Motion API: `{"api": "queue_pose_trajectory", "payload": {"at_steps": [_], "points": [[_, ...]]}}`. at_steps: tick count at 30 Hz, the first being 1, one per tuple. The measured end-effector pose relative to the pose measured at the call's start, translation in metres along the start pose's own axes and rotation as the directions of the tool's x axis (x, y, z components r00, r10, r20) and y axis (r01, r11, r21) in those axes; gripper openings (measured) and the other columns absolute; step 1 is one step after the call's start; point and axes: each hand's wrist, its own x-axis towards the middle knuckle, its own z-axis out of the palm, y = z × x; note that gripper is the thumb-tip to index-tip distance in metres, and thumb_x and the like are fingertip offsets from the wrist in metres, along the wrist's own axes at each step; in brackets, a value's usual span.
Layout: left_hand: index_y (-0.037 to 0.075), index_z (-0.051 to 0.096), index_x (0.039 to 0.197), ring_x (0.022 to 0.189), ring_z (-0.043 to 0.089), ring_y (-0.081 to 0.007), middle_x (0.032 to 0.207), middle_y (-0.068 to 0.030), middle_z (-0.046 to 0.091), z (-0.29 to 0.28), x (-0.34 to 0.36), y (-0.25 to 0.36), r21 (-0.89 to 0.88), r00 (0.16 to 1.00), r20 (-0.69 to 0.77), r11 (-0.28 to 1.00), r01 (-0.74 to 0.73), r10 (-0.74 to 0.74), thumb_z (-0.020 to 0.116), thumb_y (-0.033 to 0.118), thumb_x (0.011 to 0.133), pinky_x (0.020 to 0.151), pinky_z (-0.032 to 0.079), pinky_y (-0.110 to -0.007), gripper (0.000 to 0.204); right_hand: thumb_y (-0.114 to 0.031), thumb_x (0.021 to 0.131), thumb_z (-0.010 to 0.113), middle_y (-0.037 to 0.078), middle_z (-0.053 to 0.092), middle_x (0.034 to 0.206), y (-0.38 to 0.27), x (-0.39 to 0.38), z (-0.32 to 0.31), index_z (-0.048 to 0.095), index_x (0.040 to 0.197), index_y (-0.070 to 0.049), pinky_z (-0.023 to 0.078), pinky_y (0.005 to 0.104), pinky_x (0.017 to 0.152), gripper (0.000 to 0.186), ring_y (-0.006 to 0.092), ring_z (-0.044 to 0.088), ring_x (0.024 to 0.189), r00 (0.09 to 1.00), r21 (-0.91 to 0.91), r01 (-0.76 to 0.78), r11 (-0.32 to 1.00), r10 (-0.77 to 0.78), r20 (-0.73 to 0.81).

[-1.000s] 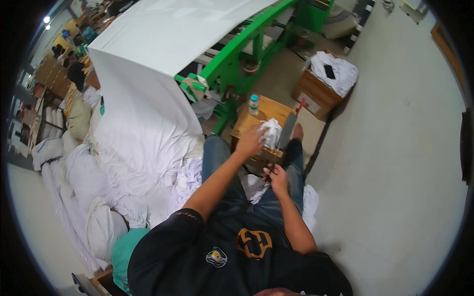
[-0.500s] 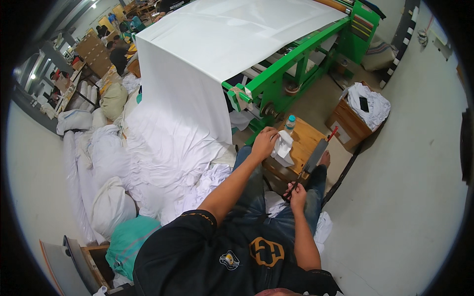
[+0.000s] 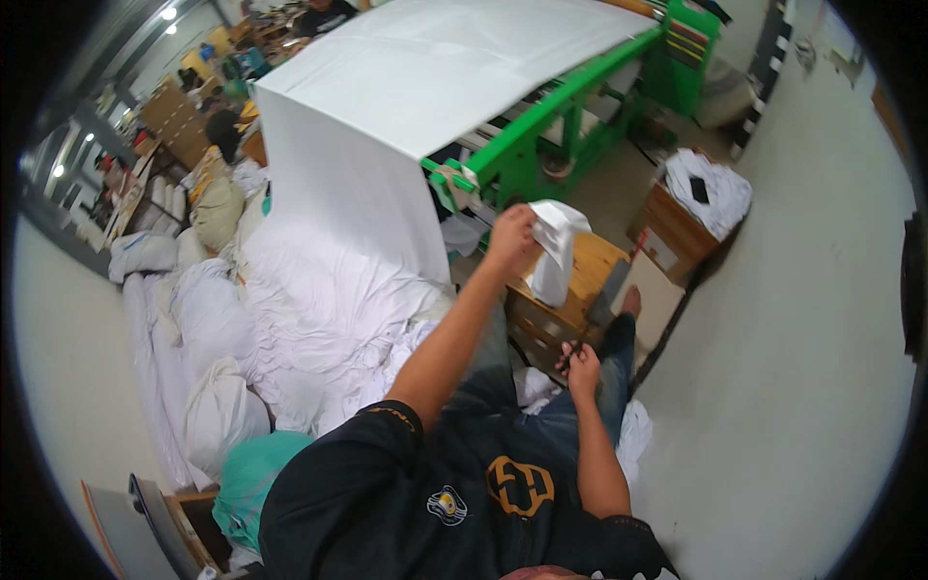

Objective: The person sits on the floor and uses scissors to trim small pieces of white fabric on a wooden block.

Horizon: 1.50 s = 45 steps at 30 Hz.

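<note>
My left hand (image 3: 512,240) is closed on a piece of white cloth (image 3: 555,275). The cloth hangs from my fingers above a small wooden stool (image 3: 592,263). Lower and to the right, my right hand (image 3: 581,369) grips a thin dark tool (image 3: 578,346), blurred, whose kind I cannot make out. Just beyond that hand a long grey object (image 3: 607,292) slants up at the stool's right edge, with a thin red piece (image 3: 640,242) past its far end.
Wide white fabric (image 3: 406,72) drapes over a green machine (image 3: 541,130) and falls in folds (image 3: 319,309) to the left. White sacks (image 3: 224,411) and a teal bundle (image 3: 256,478) lie nearby. A cardboard box (image 3: 672,227) holding white cloth stands right, beside a wall (image 3: 802,319).
My left hand has lifted the white cloth off the stool, toward the machine. The blue-capped bottle seen earlier is now hidden. My right hand stays nearly in place.
</note>
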Motion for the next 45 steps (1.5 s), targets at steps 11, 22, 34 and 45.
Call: {"api": "queue_pose_trajectory", "payload": {"at_steps": [11,22,34,45], "points": [[0.001,0.071,0.100,0.076,0.061,-0.0146,0.088,-0.0050,0.067,-0.090,-0.024,-0.064,0.565,0.880,-0.458,0.723,0.398,-0.127,0.073,0.019,0.094,0.068,0.048,-0.033,0.019,-0.028,0.092,0.088,0.001,0.066,0.077,-0.003,-0.005,0.005,0.063,0.108,-0.002,0.044,0.0247,0.050,0.039,0.0109,0.065,0.058,0.999,-0.097,-0.020,0.995,0.024,0.037],[0.000,0.070,0.121,0.100,0.070,-0.0187,0.115,-0.0074,0.075,-0.048,-0.043,0.005,-0.037,0.999,-0.036,0.999,0.013,-0.014,0.060,0.023,0.104,0.092,0.054,-0.034,0.030,-0.030,0.092,0.088,0.002,0.063,0.073,-0.001,-0.005,0.007,0.067,0.102,0.000,0.047,0.0281,0.053,0.038,0.0113,0.060,0.056,0.990,-0.019,-0.133,0.991,0.134,0.040],[0.002,0.049,0.152,0.146,0.052,-0.0346,0.155,-0.0156,0.057,0.090,-0.019,0.048,-0.340,0.909,0.401,0.904,0.260,-0.111,0.043,0.037,0.116,0.124,0.038,-0.055,0.050,-0.040,0.096,0.081,0.006,0.066,0.076,0.007,0.002,0.004,0.064,0.108,0.000,0.051,0.0297,0.064,0.045,0.0165,0.069,0.069,0.992,-0.010,-0.093,0.996,0.094,0.079],[0.001,0.046,0.153,0.141,0.053,-0.0375,0.158,-0.0155,0.051,-0.035,-0.030,-0.039,-0.238,0.927,-0.366,0.971,-0.004,-0.086,0.046,0.035,0.113,0.123,0.036,-0.058,0.052,-0.027,0.094,0.086,0.006,0.067,0.077,0.008,0.003,0.004,0.062,0.101,-0.001,0.055,0.0303,0.060,0.036,0.0170,0.069,0.062,0.994,0.113,-0.084,0.990,0.074,0.085]]}}
